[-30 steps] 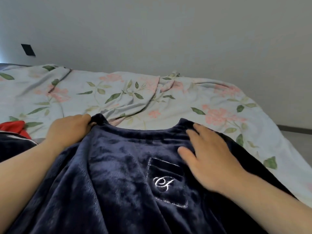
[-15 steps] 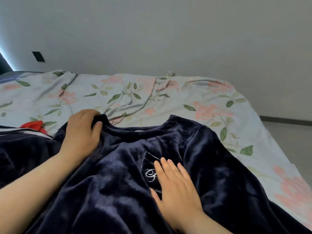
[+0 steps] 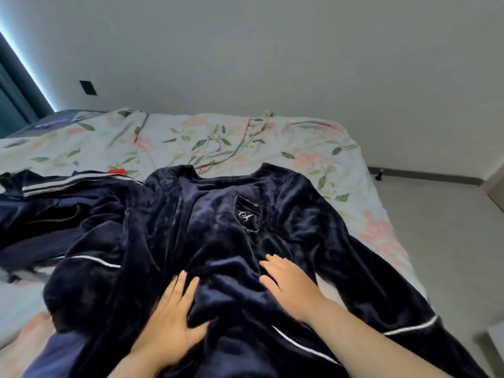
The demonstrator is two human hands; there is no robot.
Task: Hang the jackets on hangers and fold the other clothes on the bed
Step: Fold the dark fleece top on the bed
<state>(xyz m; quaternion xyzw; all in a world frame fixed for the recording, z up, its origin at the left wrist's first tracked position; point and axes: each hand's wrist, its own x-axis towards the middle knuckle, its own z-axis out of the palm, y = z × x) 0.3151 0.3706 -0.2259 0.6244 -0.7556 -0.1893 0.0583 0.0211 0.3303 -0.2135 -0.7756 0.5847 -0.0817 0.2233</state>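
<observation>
The top (image 3: 218, 222) lies face up in the middle of the bed (image 3: 191, 137), collar toward 12 o'clock, hem toward you. Watch the ridge (image 3: 226, 271) of cloth bunched between your hands: if you fold over it, you will likely press a crease into the front. Push it flat toward the hem first.

The sleeve (image 3: 381, 282) at 4 o'clock runs out to the bed's edge, and its cuff seems to hang over, though the view there is too dim to be sure. Its weight could drag the plush cloth sideways once you lift a shoulder. At 9 o'clock the other sleeve overlaps the pile (image 3: 54, 208) of dark clothes, so a careless pull may bring those along.

Your left hand (image 3: 174, 331) lies palm down at 6 o'clock, fingers straight and slightly spread, thumb out wide against the ridge, gripping nothing. Your right hand (image 3: 289, 285) lies palm down at 5 o'clock, just beside the ridge, fingers flat and close together, pointing toward 11 o'clock. Both press the cloth rather than hold it.
</observation>
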